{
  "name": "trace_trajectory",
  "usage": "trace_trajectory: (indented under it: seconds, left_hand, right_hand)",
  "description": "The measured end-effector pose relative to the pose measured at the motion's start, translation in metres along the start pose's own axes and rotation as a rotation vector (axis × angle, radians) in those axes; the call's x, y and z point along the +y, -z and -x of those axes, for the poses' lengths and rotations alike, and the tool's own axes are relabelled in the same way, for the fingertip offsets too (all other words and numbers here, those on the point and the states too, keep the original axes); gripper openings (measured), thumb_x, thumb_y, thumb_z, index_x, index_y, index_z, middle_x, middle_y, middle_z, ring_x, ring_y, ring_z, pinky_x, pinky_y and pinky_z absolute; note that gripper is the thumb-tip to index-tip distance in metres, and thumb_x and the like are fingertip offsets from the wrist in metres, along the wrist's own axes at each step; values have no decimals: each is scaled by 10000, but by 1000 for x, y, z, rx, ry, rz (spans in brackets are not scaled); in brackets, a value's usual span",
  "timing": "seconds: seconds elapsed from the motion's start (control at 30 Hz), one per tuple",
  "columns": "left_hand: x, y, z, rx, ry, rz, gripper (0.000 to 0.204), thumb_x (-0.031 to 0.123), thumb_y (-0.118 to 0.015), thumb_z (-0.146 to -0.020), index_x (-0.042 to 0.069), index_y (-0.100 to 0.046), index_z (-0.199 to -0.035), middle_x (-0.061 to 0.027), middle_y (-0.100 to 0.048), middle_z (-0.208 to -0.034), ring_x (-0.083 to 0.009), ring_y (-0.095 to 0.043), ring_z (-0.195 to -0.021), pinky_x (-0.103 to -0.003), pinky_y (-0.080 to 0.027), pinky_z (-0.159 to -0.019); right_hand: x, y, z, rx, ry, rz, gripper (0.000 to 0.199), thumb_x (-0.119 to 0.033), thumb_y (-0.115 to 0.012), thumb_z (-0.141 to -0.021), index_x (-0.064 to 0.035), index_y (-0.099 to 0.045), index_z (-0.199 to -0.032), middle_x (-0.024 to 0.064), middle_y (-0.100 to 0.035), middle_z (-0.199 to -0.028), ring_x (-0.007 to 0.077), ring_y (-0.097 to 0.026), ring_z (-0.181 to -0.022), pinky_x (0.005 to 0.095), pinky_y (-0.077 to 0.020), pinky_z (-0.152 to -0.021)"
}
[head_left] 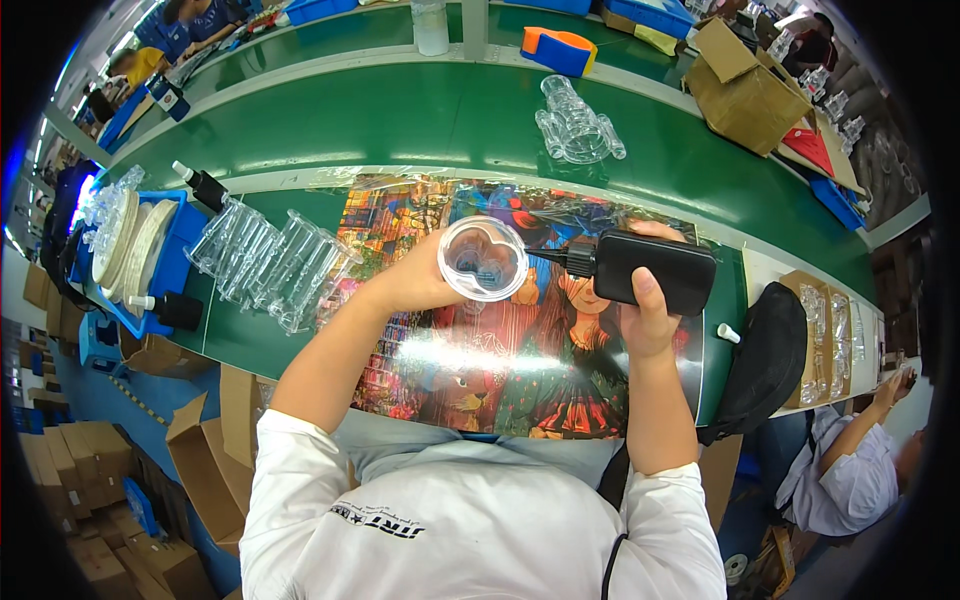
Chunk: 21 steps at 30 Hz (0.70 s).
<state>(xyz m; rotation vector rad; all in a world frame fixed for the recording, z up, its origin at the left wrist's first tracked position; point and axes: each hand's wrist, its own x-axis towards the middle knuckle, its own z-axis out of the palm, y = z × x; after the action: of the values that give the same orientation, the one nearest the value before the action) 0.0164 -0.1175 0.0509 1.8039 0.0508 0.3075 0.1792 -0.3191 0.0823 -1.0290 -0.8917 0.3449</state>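
Observation:
My left hand [412,274] grips a clear, round plastic cup-like part [483,262] from its left side, with the part's open end facing up. A black squeeze bottle [668,272] lies tipped on its side in my right hand [650,318], my fingers and thumb wrapped round it. Its thin black nozzle [550,256] points left and reaches the right rim of the clear part; whether the tip touches it I cannot tell. Both hands are above a glossy mat printed with colourful pictures [470,385]. A small white cap [727,333] lies right of the mat.
Several clear plastic tube parts [275,262] lie left of the mat, beside a blue bin [183,232] with white rolls. Another clear part [578,125] stands farther back. A black bag [765,365] and a carton of clear parts [825,340] are at right, near a co-worker [850,460].

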Motion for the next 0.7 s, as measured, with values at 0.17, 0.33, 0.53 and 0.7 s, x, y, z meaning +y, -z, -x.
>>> trace_trajectory:
  seconds: [0.17, 0.33, 0.53, 0.7]
  left_hand:
    - [3, -2, 2, 7, 82, 73, 488, 125, -747, -669, 45, -527, -1097, -50, -587, -1067, -139, -548, -1000, -302, -428, -909]
    - [-1, 1, 0, 12, 20, 50, 518, 95, -777, -626, 44, -536, -1081, -62, -560, -1078, -160, -547, -1010, -319, -439, -890]
    - [6, -1, -2, 42, 41, 35, 520, 68, -706, -620, 41, -525, -1106, -61, -553, -1107, -175, -534, -1055, -325, -412, -935]
    - [7, -2, -2, 58, 30, 52, 534, 45, -637, -614, 25, -513, -1134, -73, -559, -1122, -183, -530, -1079, -327, -399, -955]
  right_hand:
    - [3, 0, 1, 5, 79, 37, 486, -208, -643, -745, 33, -466, -1128, 123, -507, -1072, 203, -574, -897, 303, -498, -778]
    - [2, 1, 3, -3, 71, 17, 473, -212, -655, -747, 26, -485, -1119, 113, -521, -1071, 193, -574, -907, 295, -479, -800]
    - [1, 1, 5, -14, 105, 37, 433, -206, -651, -771, 25, -508, -1108, 107, -547, -1065, 174, -579, -912, 279, -459, -817]
    - [-2, -3, 5, -16, 133, 59, 443, -203, -649, -774, 19, -491, -1123, 113, -545, -1060, 174, -582, -907, 275, -466, -804]
